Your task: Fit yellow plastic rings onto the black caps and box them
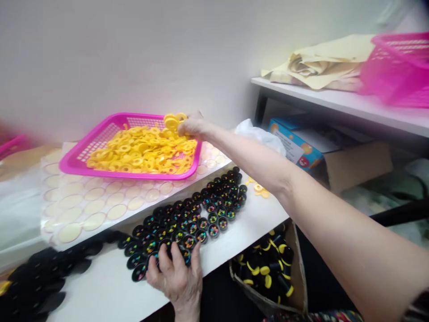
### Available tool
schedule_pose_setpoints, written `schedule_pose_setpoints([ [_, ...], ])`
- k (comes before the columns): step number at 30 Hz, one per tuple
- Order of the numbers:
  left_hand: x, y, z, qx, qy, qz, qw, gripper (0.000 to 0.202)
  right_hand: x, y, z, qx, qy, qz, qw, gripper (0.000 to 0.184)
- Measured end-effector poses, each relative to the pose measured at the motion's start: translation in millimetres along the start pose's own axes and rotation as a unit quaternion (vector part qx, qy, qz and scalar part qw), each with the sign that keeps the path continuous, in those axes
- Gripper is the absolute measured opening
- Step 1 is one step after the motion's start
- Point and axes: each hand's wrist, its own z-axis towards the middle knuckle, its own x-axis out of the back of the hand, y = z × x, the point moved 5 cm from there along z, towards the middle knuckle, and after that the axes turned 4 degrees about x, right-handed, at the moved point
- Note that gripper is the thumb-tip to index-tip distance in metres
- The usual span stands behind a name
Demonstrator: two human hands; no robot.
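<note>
My right hand reaches over the far right corner of a pink basket. Its fingers are closed on several yellow ring-shaped caps, lifted just above the heap of yellow caps in the basket. Lower down, my left hand lies with fingers spread on the near edge of a group of black cups. These open cups stand upright in close rows and hold small multicoloured bits. Its fingers cover part of some cups and grip none that I can see.
A few yellow caps lie on the white table by the cups. Blurred black pieces are at left. Below right, a carton holds black tubes with yellow caps. Sheets of round stickers lie under the basket. A shelf stands right.
</note>
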Motion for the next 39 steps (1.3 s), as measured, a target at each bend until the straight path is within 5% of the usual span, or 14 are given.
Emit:
schedule_pose_setpoints([
  [5,-1.4,-1,1,-0.028,0.021,-0.004,0.999,0.064,75,0,-84,0.027,-0.017,-0.022,0.999,0.016],
  [9,5.8,5,7,-0.05,0.031,0.031,0.998,0.064,126,67,-156,-0.01,-0.031,-0.194,0.981,0.017],
  [12,15.2,17,27,-0.063,0.047,0.016,0.997,0.061,144,122,-182,-0.032,0.003,-0.373,0.927,0.017],
  [17,17.1,50,81,-0.088,0.036,-0.013,0.995,0.053,139,158,-183,-0.073,-0.001,-0.496,0.865,0.032],
  [23,-9.2,79,134,-0.123,-0.055,0.009,0.991,0.051,141,152,-193,-0.054,-0.031,-0.488,0.871,0.044],
  [29,-40.8,76,163,-0.117,-0.111,0.047,0.986,0.047,128,178,-227,-0.004,-0.032,-0.527,0.849,0.064],
  [34,-48.9,75,167,-0.106,-0.134,0.091,0.981,0.039,118,203,-212,-0.014,0.039,-0.564,0.825,0.052],
  [39,-37.9,54,185,-0.137,-0.085,0.06,0.985,0.04,113,174,-197,0.029,0.054,-0.58,0.812,0.04],
])
